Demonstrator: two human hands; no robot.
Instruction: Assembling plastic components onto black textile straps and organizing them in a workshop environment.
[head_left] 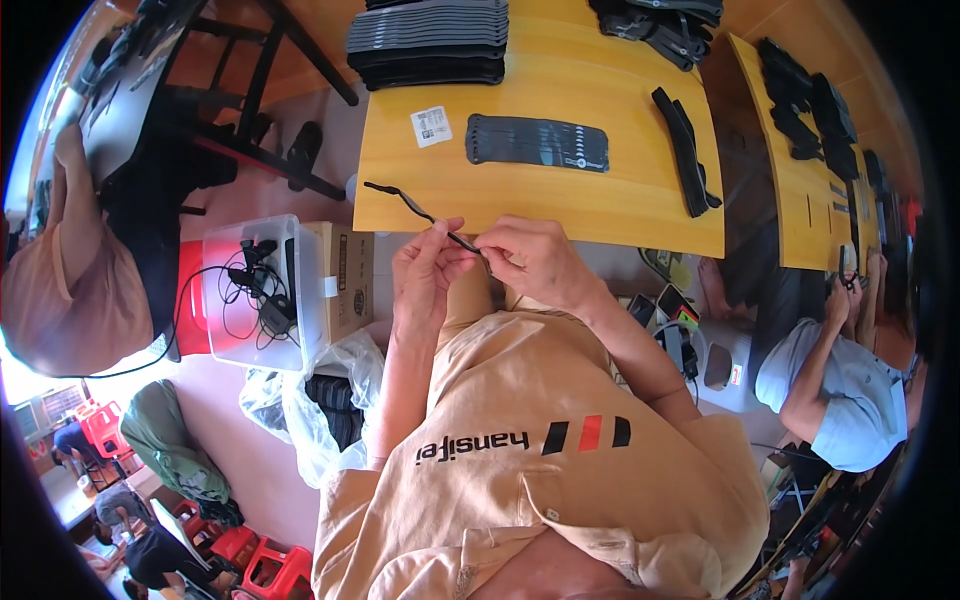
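Pinched in the fingertips of both hands is a thin black strap (408, 199), held just off the table's near edge. My left hand (428, 272) grips it at mid-length, and its loose end rises to the upper left over the table. My right hand (537, 262) is closed on the other end, partly hiding it. Beyond my hands, a flat dark grey strip with a scalloped edge (515, 142) lies on the yellow table (590, 215). A white printed label (431, 127) lies left of that strip. Farther right rests a folded black band (686, 150).
A stack of grey and black strips (428, 45) stands at the table's far left, with black bundled straps (665, 28) at the far right. Left of me are a clear bin of cables (225, 335), a cardboard box (350, 280) and a plastic bag (290, 415). People sit on both sides.
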